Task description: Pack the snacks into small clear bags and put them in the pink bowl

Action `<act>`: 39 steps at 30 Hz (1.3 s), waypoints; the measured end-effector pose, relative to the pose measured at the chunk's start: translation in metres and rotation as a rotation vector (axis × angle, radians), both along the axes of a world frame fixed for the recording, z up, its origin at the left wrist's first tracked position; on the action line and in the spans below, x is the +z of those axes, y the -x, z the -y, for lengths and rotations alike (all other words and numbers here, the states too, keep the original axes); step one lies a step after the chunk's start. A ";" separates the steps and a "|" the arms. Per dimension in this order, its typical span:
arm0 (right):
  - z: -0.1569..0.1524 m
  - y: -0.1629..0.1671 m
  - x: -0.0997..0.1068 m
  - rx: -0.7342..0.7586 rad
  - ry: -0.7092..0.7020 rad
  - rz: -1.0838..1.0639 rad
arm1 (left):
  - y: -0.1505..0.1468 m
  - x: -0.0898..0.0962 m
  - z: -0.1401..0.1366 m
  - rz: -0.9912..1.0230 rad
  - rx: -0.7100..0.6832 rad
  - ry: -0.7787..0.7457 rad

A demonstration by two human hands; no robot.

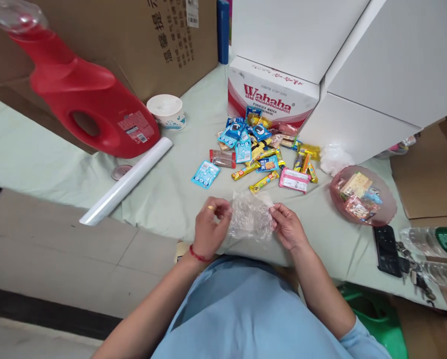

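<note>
A crumpled clear plastic bag (pixel 250 217) is stretched between my two hands at the table's near edge. My left hand (pixel 213 224), with a ring and a red string bracelet, is curled with thumb and fingers pinched at the bag's left edge. My right hand (pixel 287 225) pinches the bag's right edge between thumb and fingers. Just beyond the bag lies a loose pile of wrapped snacks: yellow stick packets (pixel 264 182), blue sachets (pixel 243 150), a pink-and-white packet (pixel 294 180) and a brown packet with red ends (pixel 222 158).
A pink translucent bowl (pixel 389 202) holding packets stands right, near a phone (pixel 387 250), keys (pixel 417 274) and plastic bottles (pixel 419 235). Behind the snacks is a Wahaha carton (pixel 275 94). Leftward are a red jug (pixel 96 94), a white roll (pixel 128 180) and a paper cup (pixel 167 118).
</note>
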State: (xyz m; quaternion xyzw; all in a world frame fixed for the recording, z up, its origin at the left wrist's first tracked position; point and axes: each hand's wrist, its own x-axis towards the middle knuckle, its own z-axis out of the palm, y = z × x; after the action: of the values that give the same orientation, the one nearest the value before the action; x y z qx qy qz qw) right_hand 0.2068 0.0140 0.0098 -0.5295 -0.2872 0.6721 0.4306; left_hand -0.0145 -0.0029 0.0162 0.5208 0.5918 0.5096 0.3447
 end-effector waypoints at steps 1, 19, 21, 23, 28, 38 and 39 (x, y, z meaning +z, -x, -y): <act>0.000 0.002 0.001 0.001 -0.015 0.001 | -0.007 0.005 0.005 0.000 -0.091 0.003; -0.002 -0.022 0.017 0.133 -0.248 0.299 | -0.011 -0.013 -0.011 0.626 -0.135 0.385; -0.003 -0.033 0.020 0.114 -0.242 0.332 | 0.002 -0.007 -0.012 0.710 -0.121 0.403; -0.004 -0.047 0.022 0.073 -0.230 0.355 | 0.015 -0.005 -0.014 0.745 -0.079 0.393; -0.005 -0.077 0.012 -0.029 -0.209 0.375 | 0.039 -0.019 -0.023 0.584 0.168 0.248; 0.008 -0.050 0.021 -0.091 -0.741 1.092 | 0.026 -0.043 -0.027 0.393 0.159 0.206; 0.009 -0.038 0.023 0.009 -0.819 1.070 | 0.025 -0.043 -0.028 0.392 0.159 0.207</act>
State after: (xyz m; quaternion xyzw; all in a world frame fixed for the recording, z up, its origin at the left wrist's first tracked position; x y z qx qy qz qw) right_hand 0.2445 0.0048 0.0331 -0.5822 -0.6949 0.1555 0.3923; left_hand -0.0398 0.0247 -0.0266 0.3255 0.6021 0.5630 0.4633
